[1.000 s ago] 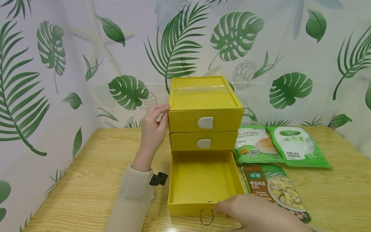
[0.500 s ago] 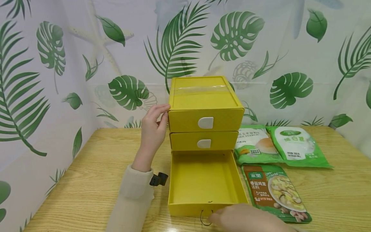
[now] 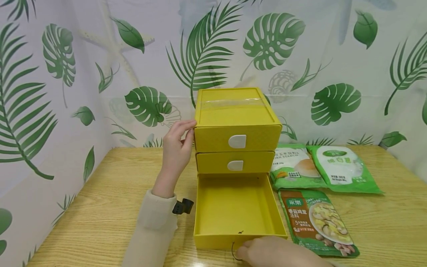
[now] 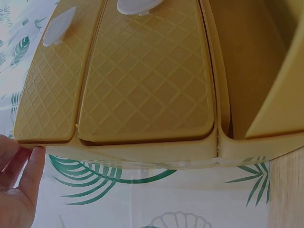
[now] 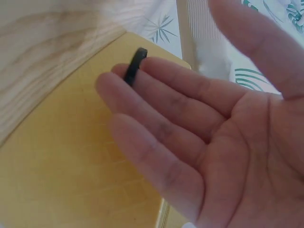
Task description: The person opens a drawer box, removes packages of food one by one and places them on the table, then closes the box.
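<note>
A yellow cabinet [image 3: 235, 107] with stacked drawers stands mid-table. Its bottom drawer [image 3: 237, 207] is pulled out, with bare yellow floor visible. My left hand [image 3: 177, 150] touches the cabinet's upper left front corner with its fingertips; the left wrist view has the fingers [image 4: 32, 173] against that edge. In front of the bottom drawer, my right hand [image 3: 267, 252] has its fingertips at the black loop pull [image 3: 233, 252]. The right wrist view has the palm facing the camera, fingers [image 5: 152, 152] nearly straight, thumb apart, and the black loop [image 5: 135, 66] across the fingertips.
Right of the cabinet lie a corn starch bag [image 3: 297, 167], a green and white bag [image 3: 343, 168] and a brown-green soup mix pouch [image 3: 320, 222]. White tabs [image 3: 237, 141] mark the upper drawers. A leaf-print cloth [image 3: 213, 48] hangs behind the wooden table [image 3: 110, 200].
My right hand has moved left and slightly down to the loop pull, uncovering more of the soup mix pouch. The left hand and the bottom drawer show no clear movement.
</note>
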The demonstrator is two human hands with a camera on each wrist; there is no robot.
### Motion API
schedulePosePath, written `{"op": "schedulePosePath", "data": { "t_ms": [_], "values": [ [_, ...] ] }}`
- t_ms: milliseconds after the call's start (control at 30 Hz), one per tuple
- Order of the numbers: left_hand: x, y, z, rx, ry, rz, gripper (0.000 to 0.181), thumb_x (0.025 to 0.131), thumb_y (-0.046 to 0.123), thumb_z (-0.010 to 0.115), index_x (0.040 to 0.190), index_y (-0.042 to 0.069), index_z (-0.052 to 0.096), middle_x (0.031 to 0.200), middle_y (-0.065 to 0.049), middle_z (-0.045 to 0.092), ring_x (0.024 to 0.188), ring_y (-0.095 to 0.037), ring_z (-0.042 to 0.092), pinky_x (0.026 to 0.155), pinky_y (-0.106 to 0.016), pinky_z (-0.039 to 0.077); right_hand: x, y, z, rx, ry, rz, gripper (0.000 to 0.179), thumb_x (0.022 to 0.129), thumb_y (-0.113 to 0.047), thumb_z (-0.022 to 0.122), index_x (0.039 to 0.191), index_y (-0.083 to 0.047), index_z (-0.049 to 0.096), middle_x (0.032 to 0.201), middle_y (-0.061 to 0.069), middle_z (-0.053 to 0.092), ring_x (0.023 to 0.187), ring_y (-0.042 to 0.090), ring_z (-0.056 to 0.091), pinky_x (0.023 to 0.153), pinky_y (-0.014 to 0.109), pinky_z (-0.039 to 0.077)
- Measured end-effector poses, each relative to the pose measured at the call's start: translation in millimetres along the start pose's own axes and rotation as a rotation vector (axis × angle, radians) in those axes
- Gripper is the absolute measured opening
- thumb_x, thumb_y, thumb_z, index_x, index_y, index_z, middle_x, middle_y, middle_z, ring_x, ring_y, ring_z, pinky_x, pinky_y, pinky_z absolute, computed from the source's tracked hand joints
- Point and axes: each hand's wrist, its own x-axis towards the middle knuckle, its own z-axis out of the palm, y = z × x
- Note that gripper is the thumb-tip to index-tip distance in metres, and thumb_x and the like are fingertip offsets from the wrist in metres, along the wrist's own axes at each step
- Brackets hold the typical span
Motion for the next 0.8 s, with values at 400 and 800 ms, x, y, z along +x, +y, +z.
{"op": "schedulePosePath", "data": {
  "t_ms": [400, 800],
  "values": [
    [-0.6, -1.5, 0.7, -0.011, -0.005, -0.012, 0.020, 0.085, -0.007, 0.051, 0.101, -0.007, 0.063, 0.100, -0.015, 0.058, 0.092, -0.023, 0.057, 0.057, -0.029, 0.053, 0.7, -3.6, -3.7, 0.013, 0.051, -0.040, 0.033, 0.082, -0.043, 0.057, 0.098, -0.014, 0.059, 0.087, -0.011, 0.051, 0.074, 0.000, 0.049, 0.062, 0.020, 0.046],
    [-0.5, -2.1, 0.9, -0.012, 0.000, -0.004, 0.020, 0.085, -0.007, 0.052, 0.101, -0.007, 0.063, 0.099, -0.015, 0.058, 0.092, -0.023, 0.057, 0.056, -0.030, 0.052, 0.5, -2.1, -3.9, -0.013, 0.076, -0.083, 0.039, 0.081, -0.047, 0.056, 0.101, -0.013, 0.059, 0.090, -0.009, 0.052, 0.077, 0.000, 0.049, 0.064, 0.018, 0.046]
  ]
}}
